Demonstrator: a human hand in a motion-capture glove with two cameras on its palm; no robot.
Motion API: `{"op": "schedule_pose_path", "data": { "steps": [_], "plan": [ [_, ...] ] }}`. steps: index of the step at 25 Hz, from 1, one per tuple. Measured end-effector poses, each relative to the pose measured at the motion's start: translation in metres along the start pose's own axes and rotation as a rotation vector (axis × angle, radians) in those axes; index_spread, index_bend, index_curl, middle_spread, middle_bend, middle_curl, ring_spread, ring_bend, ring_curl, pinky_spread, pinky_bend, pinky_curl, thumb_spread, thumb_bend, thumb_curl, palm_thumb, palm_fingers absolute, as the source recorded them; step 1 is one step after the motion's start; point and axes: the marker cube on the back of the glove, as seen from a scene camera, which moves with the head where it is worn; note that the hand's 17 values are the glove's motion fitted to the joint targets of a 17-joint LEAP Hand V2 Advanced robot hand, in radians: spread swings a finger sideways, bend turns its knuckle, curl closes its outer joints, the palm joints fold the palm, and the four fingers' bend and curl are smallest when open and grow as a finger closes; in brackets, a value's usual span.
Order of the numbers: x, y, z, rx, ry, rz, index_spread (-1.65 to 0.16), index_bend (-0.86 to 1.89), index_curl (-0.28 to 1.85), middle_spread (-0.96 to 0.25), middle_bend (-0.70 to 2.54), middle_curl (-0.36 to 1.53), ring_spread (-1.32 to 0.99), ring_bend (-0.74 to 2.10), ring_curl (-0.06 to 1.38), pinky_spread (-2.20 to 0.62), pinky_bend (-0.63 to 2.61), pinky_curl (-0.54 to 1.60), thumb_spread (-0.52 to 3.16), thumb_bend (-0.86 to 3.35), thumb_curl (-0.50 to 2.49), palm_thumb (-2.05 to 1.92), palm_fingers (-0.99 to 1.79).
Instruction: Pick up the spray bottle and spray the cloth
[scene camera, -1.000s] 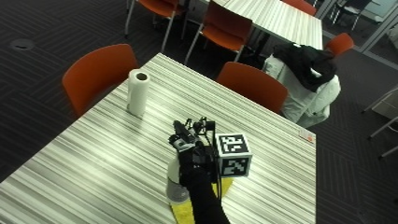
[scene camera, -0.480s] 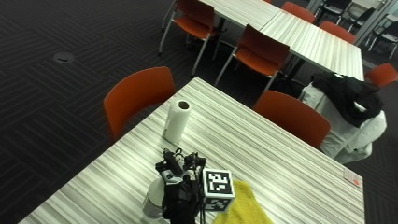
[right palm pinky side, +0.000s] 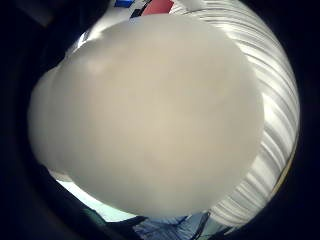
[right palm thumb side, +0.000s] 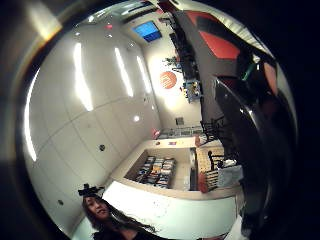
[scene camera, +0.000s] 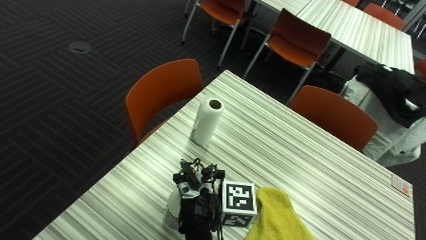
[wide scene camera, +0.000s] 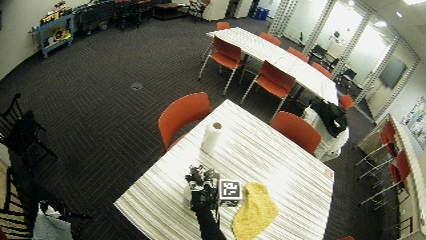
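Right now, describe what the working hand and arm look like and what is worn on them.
The right hand wears a black glove, with black sleeve or strapping running back along the forearm toward the table's near edge. Small dark and silvery hardware pieces cluster on top over the fingers. In the wide outside view the hand and arm read as one dark shape.

Yellow cloth (scene camera: 276, 217) flanks the right hand (scene camera: 196, 207); paper roll (scene camera: 206, 121) (upright) stands well beyond.
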Motion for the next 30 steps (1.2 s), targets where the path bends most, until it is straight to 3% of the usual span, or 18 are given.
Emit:
{"op": "schedule_pose_path", "data": {
  "steps": [24, 30],
  "plan": [
    [0.015, 0.011, 0.005, -0.031, 0.024, 0.057, -0.36, 0.21, 0.57, -0.19, 0.71, 0.68, -0.24, 0.27, 0.67, -0.07, 0.13, 0.3, 0.47, 0.03, 0.79, 1.25, 0.69],
    [0.014, 0.011, 0.006, -0.056, 0.032, 0.064, -0.36, 0.25, 0.58, -0.16, 0.64, 0.66, -0.2, 0.2, 0.66, -0.04, 0.16, 0.3, 0.5, 0.03, 0.8, 1.24, 0.57]
  ]
}}
